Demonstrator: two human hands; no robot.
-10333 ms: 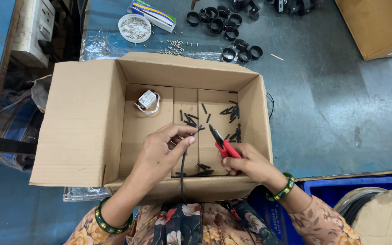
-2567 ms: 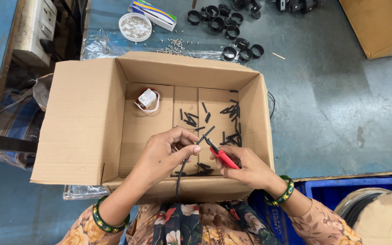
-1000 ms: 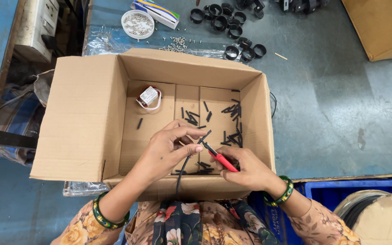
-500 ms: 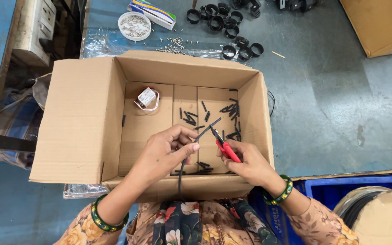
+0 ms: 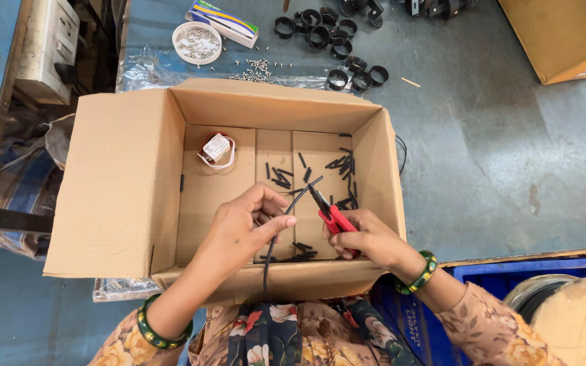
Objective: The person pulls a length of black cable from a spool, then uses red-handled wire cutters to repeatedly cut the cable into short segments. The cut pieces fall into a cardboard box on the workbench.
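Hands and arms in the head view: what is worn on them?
Both hands, left hand and right hand, are bare, no gloves. Each wrist carries a green bangle with gold trim. The right arm shows a floral-patterned sleeve.

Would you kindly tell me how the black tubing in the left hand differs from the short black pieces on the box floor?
The black tubing is one long curved length, pinched in the left hand over the cardboard box; the short black pieces are many cut, straight bits. The tubing is held up and meets the red-handled cutters in the right hand; the pieces lie loose, scattered. Both look alike in colour and thickness.
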